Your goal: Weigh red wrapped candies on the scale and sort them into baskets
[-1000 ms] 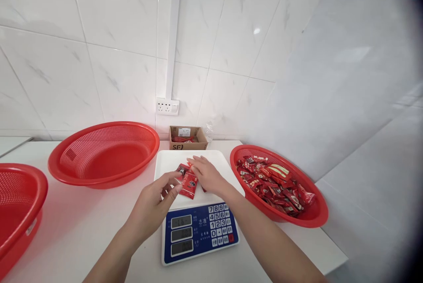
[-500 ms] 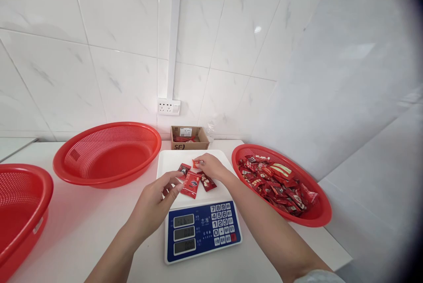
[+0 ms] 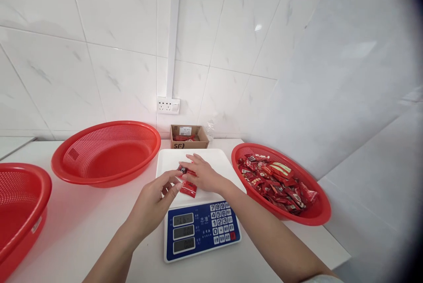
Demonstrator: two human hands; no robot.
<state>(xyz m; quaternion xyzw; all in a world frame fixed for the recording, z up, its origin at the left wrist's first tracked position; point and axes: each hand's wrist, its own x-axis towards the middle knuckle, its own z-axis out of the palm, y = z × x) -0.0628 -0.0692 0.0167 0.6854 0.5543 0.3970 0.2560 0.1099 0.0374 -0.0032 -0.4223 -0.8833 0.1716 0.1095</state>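
A digital scale (image 3: 198, 226) with a white weighing pan (image 3: 167, 162) and a blue keypad stands on the white counter. A few small red snack packets (image 3: 188, 189) lie on the pan. My right hand (image 3: 200, 174) lies flat over them, fingers stretched out and spread. My left hand (image 3: 155, 201) hovers at the pan's near left edge, fingers curled with thumb and forefinger close together, almost touching one packet's corner. A red mesh basket (image 3: 319, 217) to the right of the scale holds several more red packets (image 3: 274, 181).
A large red basket (image 3: 105, 153) stands to the left of the scale, another red basket (image 3: 20, 199) at the far left edge. A small cardboard box (image 3: 188, 137) sits against the tiled wall under a socket (image 3: 168, 105). The counter ends at right near the wall.
My right hand has moved from the far side of the pan, where it pinched one packet, down onto the packets and now covers them flat. My left hand has stayed put.
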